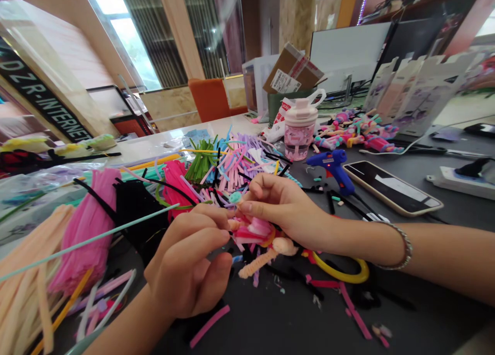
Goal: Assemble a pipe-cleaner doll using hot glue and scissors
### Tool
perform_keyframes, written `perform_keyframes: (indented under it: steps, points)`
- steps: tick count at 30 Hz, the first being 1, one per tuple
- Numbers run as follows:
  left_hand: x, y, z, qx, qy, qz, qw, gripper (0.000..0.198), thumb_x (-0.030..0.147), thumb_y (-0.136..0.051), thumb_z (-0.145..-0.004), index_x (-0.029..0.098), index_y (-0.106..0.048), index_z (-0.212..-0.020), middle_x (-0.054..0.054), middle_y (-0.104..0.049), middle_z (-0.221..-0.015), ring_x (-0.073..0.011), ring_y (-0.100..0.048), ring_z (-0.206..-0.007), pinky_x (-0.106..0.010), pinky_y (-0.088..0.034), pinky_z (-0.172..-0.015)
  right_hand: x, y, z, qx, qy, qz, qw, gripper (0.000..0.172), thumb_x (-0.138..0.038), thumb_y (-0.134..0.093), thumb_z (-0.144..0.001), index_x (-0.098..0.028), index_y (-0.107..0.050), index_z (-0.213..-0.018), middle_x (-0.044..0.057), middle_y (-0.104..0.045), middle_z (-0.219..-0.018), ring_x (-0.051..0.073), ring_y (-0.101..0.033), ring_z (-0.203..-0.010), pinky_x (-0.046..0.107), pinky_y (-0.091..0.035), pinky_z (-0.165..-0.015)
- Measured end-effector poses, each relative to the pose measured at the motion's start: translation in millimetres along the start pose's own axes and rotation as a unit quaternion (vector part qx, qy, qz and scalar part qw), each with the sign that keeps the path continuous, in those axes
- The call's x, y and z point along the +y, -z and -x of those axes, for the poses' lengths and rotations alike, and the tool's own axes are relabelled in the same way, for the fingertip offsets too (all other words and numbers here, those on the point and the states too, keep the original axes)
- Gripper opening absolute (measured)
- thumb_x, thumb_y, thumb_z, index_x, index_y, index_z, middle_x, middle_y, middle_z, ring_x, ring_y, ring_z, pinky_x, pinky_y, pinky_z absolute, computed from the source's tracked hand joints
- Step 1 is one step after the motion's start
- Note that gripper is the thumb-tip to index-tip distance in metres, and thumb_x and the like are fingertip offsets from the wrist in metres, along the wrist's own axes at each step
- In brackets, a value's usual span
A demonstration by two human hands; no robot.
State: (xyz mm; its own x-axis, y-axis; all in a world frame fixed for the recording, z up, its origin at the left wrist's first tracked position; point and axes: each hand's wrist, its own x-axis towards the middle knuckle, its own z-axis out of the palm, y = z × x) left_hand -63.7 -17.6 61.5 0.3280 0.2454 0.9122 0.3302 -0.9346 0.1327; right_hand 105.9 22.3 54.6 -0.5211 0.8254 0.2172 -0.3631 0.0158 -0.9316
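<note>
My right hand [286,203] pinches a small mint-green pipe-cleaner coil [234,196] between thumb and fingers. Close by on the left, my left hand [189,262] has its fingers curled near the coil; whatever is between its fingertips is hidden. Below both hands lie pink pipe-cleaner pieces [251,231] and a peach pipe-cleaner figure part [259,259] with a round end. A long mint pipe cleaner [96,236] stretches from the left edge to above my left hand; I cannot tell if it is held.
Pink [87,226], peach [34,272] and green [203,161] pipe-cleaner bundles lie left and ahead. Rightward are a blue glue gun [332,169], a phone [390,187], a pink cup [299,133], a yellow loop handle [359,275], a power strip [464,182] and finished-looking pipe-cleaner dolls [356,133].
</note>
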Motion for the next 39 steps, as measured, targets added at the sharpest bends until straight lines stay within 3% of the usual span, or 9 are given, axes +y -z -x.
perform_keyframes:
  steps: [3,7,11,17,28,39]
  points:
    - [-1.3,0.6,1.2,-0.027,-0.029,0.011,0.999,0.027,-0.004,-0.052,-0.072,0.014,-0.055,-0.092,-0.001,-0.051,-0.077,-0.0194,-0.064,-0.079,-0.039,-0.062,-0.067,-0.3,-0.4,-0.1,0.0,-0.001,-0.004,1.0,0.041,-0.035,-0.076,-0.068,-0.021,-0.038,-0.066,-0.008,-0.045,-0.061,0.007,-0.043,-0.055,0.021,-0.035,-0.053]
    - [-2.0,0.4,0.5,-0.007,-0.033,0.018,0.999,0.027,-0.004,-0.048,-0.074,0.013,-0.055,-0.093,-0.001,-0.049,-0.077,-0.0192,-0.063,-0.077,-0.039,-0.061,-0.066,-0.2,-1.1,-0.3,-0.004,0.001,-0.013,1.0,0.04,-0.034,-0.076,-0.068,-0.021,-0.038,-0.066,-0.007,-0.047,-0.061,0.007,-0.045,-0.056,0.02,-0.036,-0.053]
    - [-1.8,-0.1,1.2,-0.04,-0.025,0.006,0.999,0.034,-0.004,-0.05,-0.071,0.015,-0.055,-0.099,-0.001,-0.048,-0.08,-0.02,-0.063,-0.077,-0.042,-0.061,-0.066,0.9,-1.6,-0.6,-0.005,0.005,-0.014,1.0,0.039,-0.031,-0.076,-0.069,-0.02,-0.038,-0.066,-0.008,-0.046,-0.061,0.007,-0.044,-0.056,0.019,-0.035,-0.052]
    - [-4.5,0.2,2.8,-0.045,-0.021,-0.013,0.999,0.04,-0.003,-0.051,-0.068,0.017,-0.054,-0.102,0.0,-0.047,-0.081,-0.0183,-0.061,-0.076,-0.04,-0.061,-0.064,1.8,-1.3,-0.1,-0.004,0.009,-0.02,1.0,0.038,-0.029,-0.075,-0.069,-0.02,-0.039,-0.067,-0.009,-0.041,-0.059,0.006,-0.043,-0.056,0.019,-0.037,-0.055]
    - [-3.6,-0.3,2.5,-0.049,-0.038,-0.017,0.998,0.034,-0.001,-0.051,-0.07,0.015,-0.052,-0.1,-0.001,-0.048,-0.084,-0.0174,-0.06,-0.076,-0.038,-0.06,-0.063,2.3,-1.5,-1.0,-0.007,0.012,-0.02,1.0,0.036,-0.027,-0.074,-0.071,-0.02,-0.039,-0.066,-0.007,-0.05,-0.06,0.006,-0.045,-0.056,0.019,-0.036,-0.052]
    - [-2.7,-1.5,6.0,-0.05,-0.024,-0.028,0.998,0.036,-0.002,-0.053,-0.069,0.016,-0.053,-0.1,-0.001,-0.051,-0.086,-0.0178,-0.063,-0.078,-0.04,-0.061,-0.067,2.1,-1.4,-0.4,-0.002,0.016,-0.015,1.0,0.036,-0.028,-0.075,-0.069,-0.02,-0.04,-0.066,-0.007,-0.05,-0.06,0.006,-0.045,-0.057,0.019,-0.037,-0.054]
